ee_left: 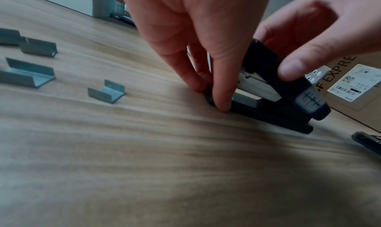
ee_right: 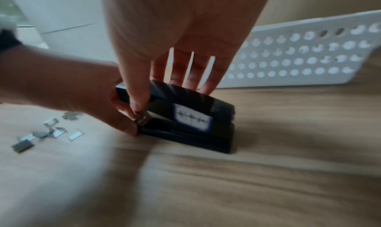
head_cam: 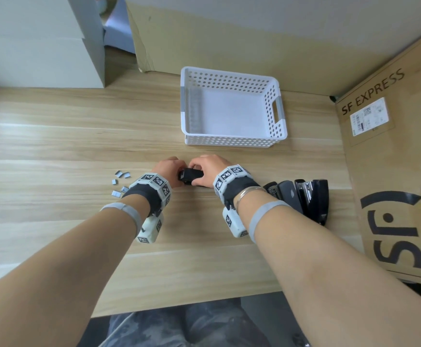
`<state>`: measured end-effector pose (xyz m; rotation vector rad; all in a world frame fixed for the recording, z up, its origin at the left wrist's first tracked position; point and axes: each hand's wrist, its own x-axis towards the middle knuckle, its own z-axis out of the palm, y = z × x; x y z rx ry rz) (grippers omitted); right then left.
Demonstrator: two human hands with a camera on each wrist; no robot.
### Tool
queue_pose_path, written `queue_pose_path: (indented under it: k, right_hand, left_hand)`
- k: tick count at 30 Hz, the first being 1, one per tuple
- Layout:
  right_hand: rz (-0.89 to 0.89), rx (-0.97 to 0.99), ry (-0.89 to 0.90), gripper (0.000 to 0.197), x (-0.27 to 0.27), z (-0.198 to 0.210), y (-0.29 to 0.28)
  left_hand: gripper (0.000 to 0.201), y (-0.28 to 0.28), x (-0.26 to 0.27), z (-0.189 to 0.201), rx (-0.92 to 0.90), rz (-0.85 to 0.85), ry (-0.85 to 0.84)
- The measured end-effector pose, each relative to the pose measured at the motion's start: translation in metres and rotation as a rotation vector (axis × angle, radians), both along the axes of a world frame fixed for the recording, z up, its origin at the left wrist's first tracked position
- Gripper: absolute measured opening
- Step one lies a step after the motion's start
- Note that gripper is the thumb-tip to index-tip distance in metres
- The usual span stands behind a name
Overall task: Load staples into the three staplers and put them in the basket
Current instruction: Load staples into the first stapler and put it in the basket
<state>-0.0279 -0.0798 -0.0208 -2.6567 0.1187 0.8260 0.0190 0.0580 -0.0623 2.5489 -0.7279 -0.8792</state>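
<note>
**Stapler held at mid-tabletop, both hands on it**

A black stapler (head_cam: 190, 177) sits on the tabletop (head_cam: 54, 136) directly before the person, its base flat on the wood. A white label with a blue border shows on its side. The top arm stands slightly raised at the front, with a strip of staples visible in the metal channel beneath it.

The left hand (head_cam: 167, 169) pinches the front end, fingertips (ee_left: 221, 103) down against the base. The right hand (head_cam: 205, 169) curls over the top arm, thumb on the near side and fingers on the far side, clamped on it.

Loose staple strips (head_cam: 120, 182) lie scattered on the wood just left of the left wrist. Two more black staplers (head_cam: 302, 196) lie to the right, beside the right forearm, at least one swung open. A white perforated basket (head_cam: 277, 116) stands beyond the hands, apart from them. A cardboard box (head_cam: 392, 151) printed "SF EXPRESS" borders the right side.
</note>
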Motion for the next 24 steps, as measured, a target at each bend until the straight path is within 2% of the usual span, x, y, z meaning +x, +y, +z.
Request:
queue_pose_path:
  k: [2, 5, 10, 16, 21, 24]
  right_hand:
    - [-0.042, 0.008, 0.025, 0.042, -0.007, -0.001, -0.006]
    - [-0.031, -0.088, 0.105, 0.058, -0.017, -0.01, -0.011]
    - [-0.015, -0.149, 0.088, 0.036, -0.018, -0.017, -0.005]
    - [-0.032, -0.101, 0.03, 0.037, 0.001, 0.014, -0.017]
    - [-0.127, -0.06, -0.12, 0.036, 0.03, 0.05, -0.033]
    - [-0.195, -0.064, -0.162, 0.034, 0.051, 0.059, -0.041]
  left_hand:
    - [0.041, 0.0, 0.001, 0.001, 0.004, -0.009, 0.002]
    - [0.041, 0.0, 0.001, 0.002, 0.01, -0.02, 0.006]
    - [0.043, -0.002, 0.005, 0.007, 0.019, -0.068, 0.006]
    - [0.048, -0.005, 0.039, 0.04, -0.045, -0.102, -0.038]
    - [0.054, -0.023, 0.08, 0.077, -0.218, 0.002, -0.046]
    - [0.048, -0.038, 0.1, 0.088, -0.295, 0.088, -0.05]
